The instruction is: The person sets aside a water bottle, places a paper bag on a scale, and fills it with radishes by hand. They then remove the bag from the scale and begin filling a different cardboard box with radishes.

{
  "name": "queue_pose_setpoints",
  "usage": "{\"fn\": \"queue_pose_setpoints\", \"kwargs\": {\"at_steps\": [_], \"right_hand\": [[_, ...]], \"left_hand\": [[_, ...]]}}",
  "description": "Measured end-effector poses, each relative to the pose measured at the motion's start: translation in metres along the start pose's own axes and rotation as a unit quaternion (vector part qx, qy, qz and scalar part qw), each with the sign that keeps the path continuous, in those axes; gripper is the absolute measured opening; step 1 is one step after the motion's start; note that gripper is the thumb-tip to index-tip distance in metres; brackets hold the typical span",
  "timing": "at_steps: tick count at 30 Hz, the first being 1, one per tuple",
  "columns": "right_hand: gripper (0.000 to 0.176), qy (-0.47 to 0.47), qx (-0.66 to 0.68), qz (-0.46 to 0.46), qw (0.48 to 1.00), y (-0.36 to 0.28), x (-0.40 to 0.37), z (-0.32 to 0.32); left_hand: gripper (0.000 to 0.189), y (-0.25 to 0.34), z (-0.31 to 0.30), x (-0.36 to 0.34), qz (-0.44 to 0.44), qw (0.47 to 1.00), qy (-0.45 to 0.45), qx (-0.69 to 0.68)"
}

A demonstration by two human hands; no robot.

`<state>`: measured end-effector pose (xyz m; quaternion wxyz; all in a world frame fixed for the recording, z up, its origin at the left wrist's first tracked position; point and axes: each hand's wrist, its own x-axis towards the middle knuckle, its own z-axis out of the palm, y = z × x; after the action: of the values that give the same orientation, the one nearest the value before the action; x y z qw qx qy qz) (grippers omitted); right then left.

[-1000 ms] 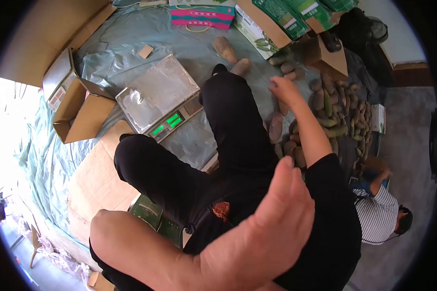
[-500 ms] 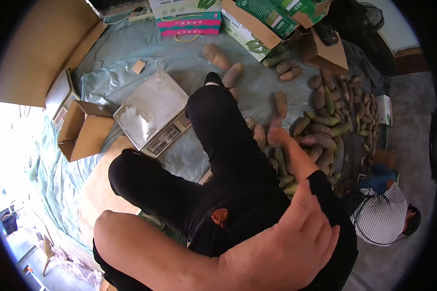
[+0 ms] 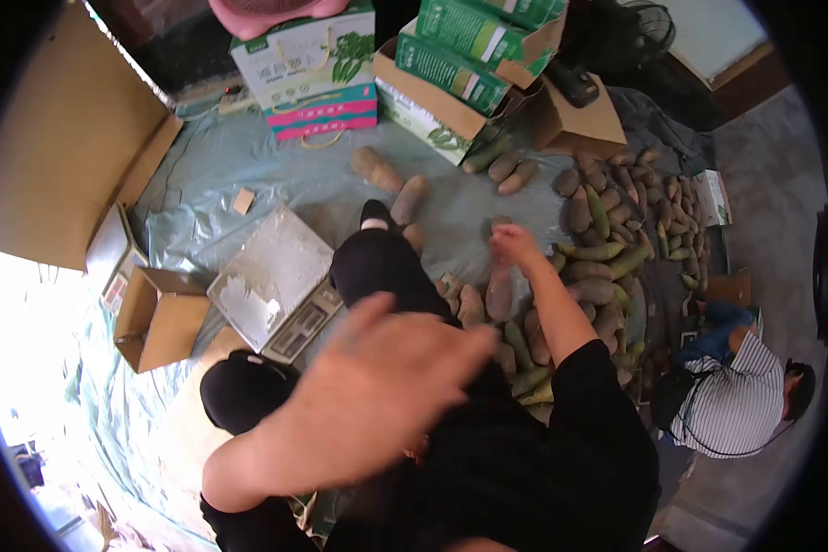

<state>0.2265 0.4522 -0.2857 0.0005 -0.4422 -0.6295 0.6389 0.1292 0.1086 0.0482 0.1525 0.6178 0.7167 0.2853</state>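
My left hand is raised over my lap, blurred, with its thumb apart from loosely stretched fingers and nothing visible in it. Farther forward on the right, my right hand has its fingers closed around a soil-covered radish, most of which the hand hides. Just below that hand lies another brownish radish on the sheet. A large heap of green and brown radishes spreads to the right of my right forearm. Two more lie near my foot, one a long radish, the other a shorter radish.
A platform scale stands left of my knees, beside an open small carton. Green printed cartons and a pink-and-blue box are at the back. A person in a striped shirt crouches at the right. Plastic sheeting covers the floor.
My left hand has swung leftward from the right side across my lap. My right hand has reached forward and closed on a radish. The camera view has shifted.
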Motion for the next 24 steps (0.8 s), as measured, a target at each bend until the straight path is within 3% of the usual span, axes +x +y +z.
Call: {"fn": "queue_pose_setpoints", "kwargs": {"at_steps": [1,2,5,8,13,15,18,19,24], "right_hand": [[0.025,-0.003,0.049,-0.043,0.998,-0.024,0.003,-0.007],[0.024,-0.007,0.097,-0.086,0.992,-0.047,0.007,-0.014],[0.025,0.069,0.147,-0.156,0.974,-0.133,0.014,-0.032],[0.025,0.079,0.238,-0.223,0.942,-0.211,0.024,-0.056],[0.035,0.063,0.311,-0.293,0.902,-0.320,0.031,-0.071],[0.047,0.082,0.333,-0.295,0.892,-0.357,0.030,-0.069],[0.053,0.093,0.329,-0.341,0.876,-0.395,0.043,-0.070],[0.044,0.088,0.389,-0.347,0.849,-0.405,0.048,-0.068],[0.035,0.054,0.432,-0.335,0.835,-0.432,0.057,-0.052]], "left_hand": [[0.045,-0.014,0.001,-0.004,-0.056,0.998,-0.001,0.012],[0.044,-0.036,0.012,-0.014,-0.089,0.994,0.058,-0.013],[0.038,-0.087,0.030,-0.046,-0.240,0.966,0.073,0.058],[0.033,-0.131,0.051,-0.093,-0.287,0.946,0.098,0.116],[0.033,-0.153,0.058,-0.138,-0.435,0.880,0.071,0.177],[0.033,-0.153,0.059,-0.144,-0.443,0.876,0.082,0.173],[0.033,-0.155,0.062,-0.151,-0.457,0.868,0.096,0.170],[0.033,-0.155,0.062,-0.151,-0.460,0.867,0.096,0.165],[0.032,-0.157,0.065,-0.152,-0.471,0.863,0.095,0.158]]}}
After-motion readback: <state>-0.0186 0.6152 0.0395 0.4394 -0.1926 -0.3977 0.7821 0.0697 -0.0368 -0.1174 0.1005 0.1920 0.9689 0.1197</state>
